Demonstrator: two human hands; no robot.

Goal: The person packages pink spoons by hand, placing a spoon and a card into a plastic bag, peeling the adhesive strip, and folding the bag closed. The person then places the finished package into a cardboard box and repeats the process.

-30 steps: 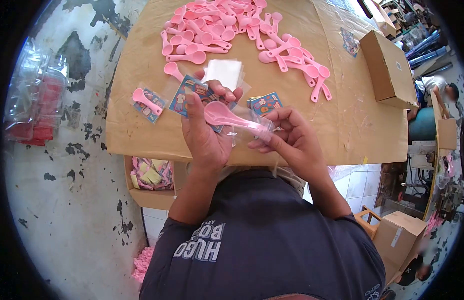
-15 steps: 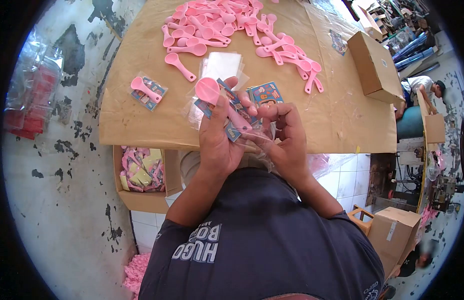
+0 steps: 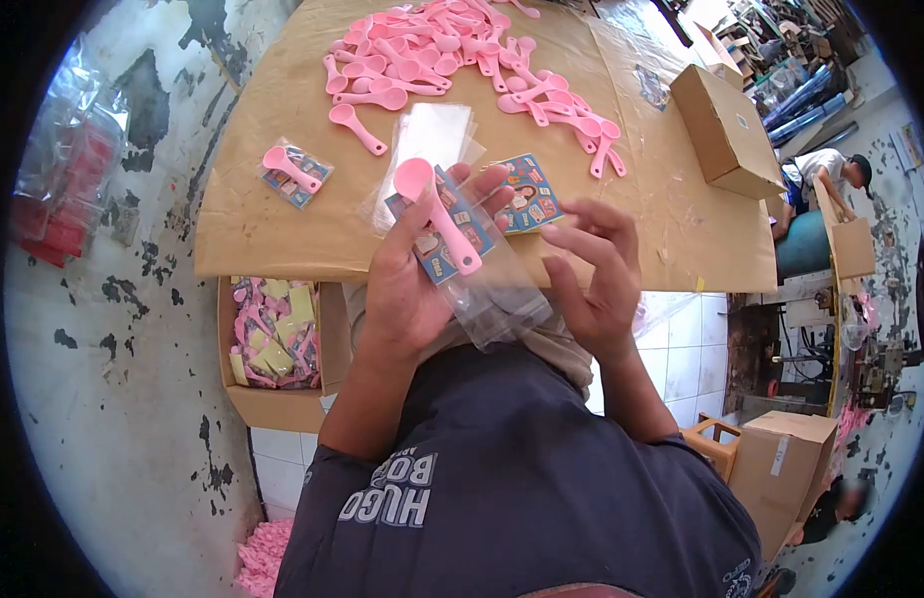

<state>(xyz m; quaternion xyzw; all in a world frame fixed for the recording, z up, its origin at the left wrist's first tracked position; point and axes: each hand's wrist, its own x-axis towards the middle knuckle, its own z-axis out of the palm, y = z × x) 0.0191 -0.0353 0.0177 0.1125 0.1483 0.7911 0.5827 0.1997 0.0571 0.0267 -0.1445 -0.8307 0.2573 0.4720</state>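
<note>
My left hand [image 3: 407, 289] is closed on a pink measuring spoon [image 3: 444, 221], which lies over a blue printed card [image 3: 438, 261]. A clear plastic bag [image 3: 497, 304] encloses them, its loose end hanging toward my lap. To the right of the bag, my right hand [image 3: 600, 279] is held apart from it, fingers spread and nothing in them. Just beyond my fingers, a stack of blue cards [image 3: 534, 195] lies on the table. Flat clear bags [image 3: 432, 135] are behind the spoon, partly covered by my left hand.
Loose pink spoons [image 3: 422, 50] are heaped across the brown-covered table [image 3: 253, 234]. A bagged spoon with card [image 3: 296, 172] lies at left. Below the edge, a carton [image 3: 275, 407] holds bagged spoons. Another carton [image 3: 726, 130] stands at right; a person [image 3: 831, 174] sits beyond it.
My right hand has let go of the plastic bag and moved away to the right, its fingers opening. The bag now hangs down loosely from the spoon and card in my left hand.
</note>
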